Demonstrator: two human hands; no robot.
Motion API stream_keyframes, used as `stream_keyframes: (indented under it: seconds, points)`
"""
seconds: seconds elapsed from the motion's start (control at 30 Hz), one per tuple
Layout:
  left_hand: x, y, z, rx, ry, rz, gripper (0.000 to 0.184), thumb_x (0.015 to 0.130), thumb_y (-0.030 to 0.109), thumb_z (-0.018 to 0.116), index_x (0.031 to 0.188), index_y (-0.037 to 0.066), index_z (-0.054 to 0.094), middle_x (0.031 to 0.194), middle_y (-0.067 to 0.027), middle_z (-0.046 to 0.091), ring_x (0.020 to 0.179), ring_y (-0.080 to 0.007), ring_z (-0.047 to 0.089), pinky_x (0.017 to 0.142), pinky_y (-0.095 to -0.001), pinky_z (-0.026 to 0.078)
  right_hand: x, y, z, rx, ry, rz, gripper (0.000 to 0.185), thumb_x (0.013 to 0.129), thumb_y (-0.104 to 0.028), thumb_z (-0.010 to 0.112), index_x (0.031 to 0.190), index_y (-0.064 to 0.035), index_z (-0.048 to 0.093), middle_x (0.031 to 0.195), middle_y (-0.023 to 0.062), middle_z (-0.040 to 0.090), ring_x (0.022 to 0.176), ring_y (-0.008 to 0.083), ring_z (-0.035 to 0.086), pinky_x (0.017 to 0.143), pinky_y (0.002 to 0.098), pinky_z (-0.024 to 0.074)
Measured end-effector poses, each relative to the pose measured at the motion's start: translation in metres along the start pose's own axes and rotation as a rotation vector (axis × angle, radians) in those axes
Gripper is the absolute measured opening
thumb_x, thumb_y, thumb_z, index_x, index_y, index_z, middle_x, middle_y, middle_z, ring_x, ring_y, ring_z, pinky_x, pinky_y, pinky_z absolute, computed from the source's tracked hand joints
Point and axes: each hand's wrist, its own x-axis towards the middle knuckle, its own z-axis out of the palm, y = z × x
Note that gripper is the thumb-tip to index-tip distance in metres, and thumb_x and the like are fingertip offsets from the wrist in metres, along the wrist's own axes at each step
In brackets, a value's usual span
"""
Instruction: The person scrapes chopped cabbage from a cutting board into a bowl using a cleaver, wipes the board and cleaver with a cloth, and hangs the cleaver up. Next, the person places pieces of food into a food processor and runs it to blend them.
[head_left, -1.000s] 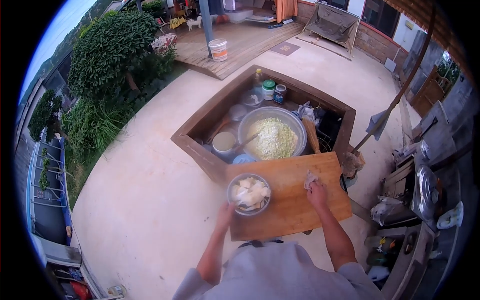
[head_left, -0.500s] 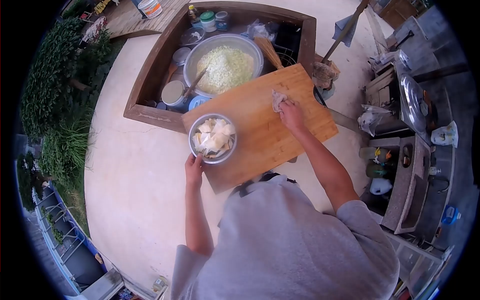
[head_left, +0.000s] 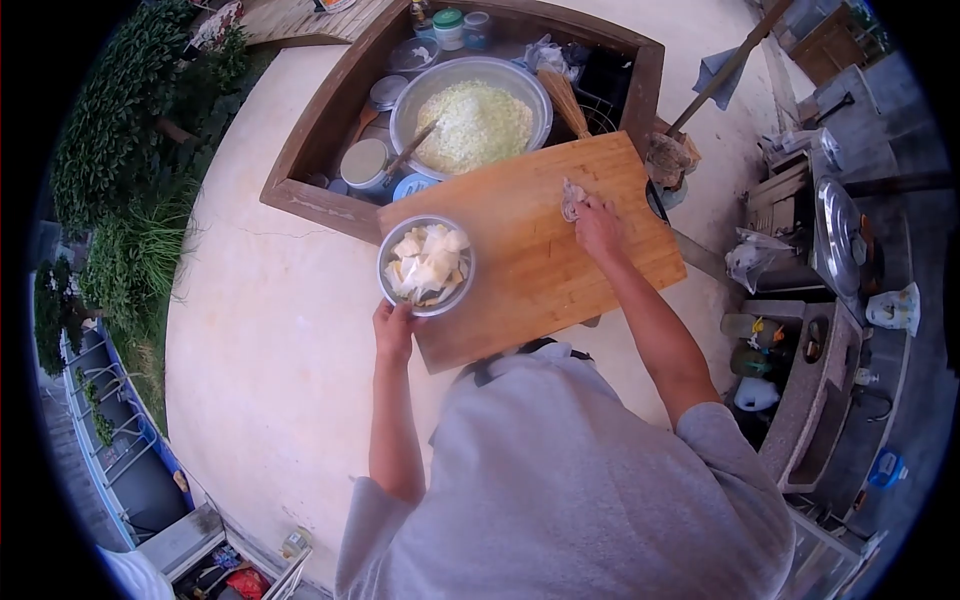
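My left hand (head_left: pixel 394 328) is closed on the near rim of a round metal bowl (head_left: pixel 440 309), its fingers partly hidden beneath it. Pale, white and yellowish cut pieces (head_left: pixel 430 262) fill the bowl, which is at the left end of a wooden cutting board (head_left: pixel 545 250). On the right part of that board, my right hand (head_left: pixel 600 230) presses a crumpled greyish cloth (head_left: pixel 572 198) against the surface. Beyond the board stands a large basin (head_left: pixel 548 125) of finely chopped pale-green vegetable, with a wooden handle (head_left: pixel 412 148) sticking out of it.
A wooden-framed recess (head_left: pixel 330 208) surrounds the basin, a lidded jar (head_left: pixel 366 165), a green-lidded tub (head_left: pixel 449 28) and a straw brush (head_left: pixel 565 100). A slanting pole (head_left: pixel 730 65) rises beyond the board. At right is a stone sink (head_left: pixel 822 400); plants (head_left: pixel 120 120) grow at left.
The whole view has shifted slightly. Against the board, the bowl and my left hand keep their place, while my right hand and the cloth have moved slightly left at most.
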Motion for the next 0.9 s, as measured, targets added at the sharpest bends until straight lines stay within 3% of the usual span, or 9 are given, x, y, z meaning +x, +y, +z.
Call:
stream_keyframes:
  seconds: [0.27,0.33,0.43,0.53,0.67,0.7,0.73,0.87,0.9]
  points:
    - [-0.045,0.027,-0.045,-0.209,0.261,0.130,0.023,0.094,0.001,0.051,0.117,0.000,0.056,0.105,-0.0118,0.068,0.085,-0.0183,0.070,0.075,-0.0317,0.062,-0.051,-0.077,0.001,0.247,-0.034,-0.108,0.023,0.079,-0.018,0.068,0.102,-0.0137,0.068,0.102,0.0059,0.062,0.096,0.0311,0.057,0.080,0.0430,0.0506]
    - [-0.050,0.025,-0.062,-0.200,0.304,0.134,0.026,0.093,-0.002,0.049,0.118,-0.006,0.054,0.112,-0.0155,0.064,0.096,-0.0235,0.068,0.081,-0.0353,0.062,-0.062,-0.102,0.000,0.344,-0.098,-0.093,0.024,0.080,-0.018,0.067,0.103,-0.0142,0.068,0.103,0.0070,0.061,0.097,0.0312,0.056,0.081,0.0433,0.0500]
    - [-0.056,0.016,-0.080,-0.207,0.347,0.131,0.026,0.093,-0.001,0.049,0.118,-0.006,0.054,0.111,-0.0151,0.064,0.094,-0.0226,0.068,0.080,-0.0345,0.062,-0.087,-0.130,0.001,0.407,-0.135,-0.254,0.024,0.083,-0.016,0.064,0.106,-0.0162,0.069,0.110,0.0055,0.061,0.099,0.0302,0.057,0.077,0.0444,0.0495]
    - [-0.067,0.008,-0.081,-0.219,0.384,0.124,0.026,0.092,-0.001,0.050,0.117,-0.006,0.054,0.110,-0.0152,0.064,0.093,-0.0227,0.068,0.078,-0.0339,0.062,-0.110,-0.154,0.000,0.206,-0.123,-0.501,0.027,0.084,-0.018,0.062,0.110,-0.0193,0.068,0.112,0.0044,0.060,0.100,0.0282,0.056,0.079,0.0417,0.0484]
    - [-0.082,-0.003,-0.082,-0.266,0.411,0.129,0.029,0.092,0.000,0.050,0.119,-0.008,0.053,0.113,-0.0176,0.062,0.095,-0.0248,0.068,0.078,-0.0345,0.063,-0.111,-0.163,0.021,0.312,-0.047,-1.024,0.030,0.083,-0.020,0.059,0.112,-0.0234,0.066,0.118,0.0020,0.059,0.103,0.0252,0.054,0.085,0.0383,0.0468]
    - [-0.085,-0.007,-0.078,-0.294,0.449,0.150,0.026,0.092,0.000,0.051,0.118,-0.002,0.056,0.104,-0.0126,0.067,0.080,-0.0199,0.070,0.068,-0.0317,0.063,-0.105,-0.167,0.024,0.291,-0.041,-1.132,0.030,0.083,-0.020,0.058,0.112,-0.0242,0.066,0.120,0.0015,0.059,0.104,0.0247,0.054,0.086,0.0378,0.0466]
    - [-0.091,-0.007,-0.077,-0.299,0.468,0.143,0.025,0.092,0.000,0.052,0.117,-0.003,0.056,0.104,-0.0125,0.067,0.079,-0.0196,0.070,0.068,-0.0319,0.063,-0.099,-0.172,0.026,0.270,-0.034,-1.237,0.030,0.083,-0.020,0.058,0.112,-0.0249,0.065,0.122,0.0010,0.058,0.105,0.0242,0.054,0.087,0.0372,0.0464]
    - [-0.117,-0.007,-0.068,-0.348,0.546,0.159,0.026,0.092,0.000,0.051,0.118,-0.002,0.055,0.103,-0.0126,0.068,0.081,-0.0198,0.070,0.070,-0.0325,0.063,-0.031,-0.206,0.062,0.296,0.057,-1.318,0.034,0.082,-0.018,0.058,0.114,-0.0259,0.066,0.122,-0.0002,0.058,0.105,0.0241,0.053,0.088,0.0373,0.0470]
    - [-0.126,-0.008,-0.067,-0.342,0.565,0.153,0.027,0.093,0.000,0.051,0.119,-0.001,0.055,0.104,-0.0127,0.068,0.081,-0.0192,0.071,0.069,-0.0322,0.063,-0.001,-0.212,0.075,0.288,0.108,-1.226,0.035,0.083,-0.018,0.058,0.116,-0.0255,0.066,0.121,0.0003,0.058,0.104,0.0249,0.053,0.088,0.0380,0.0475]
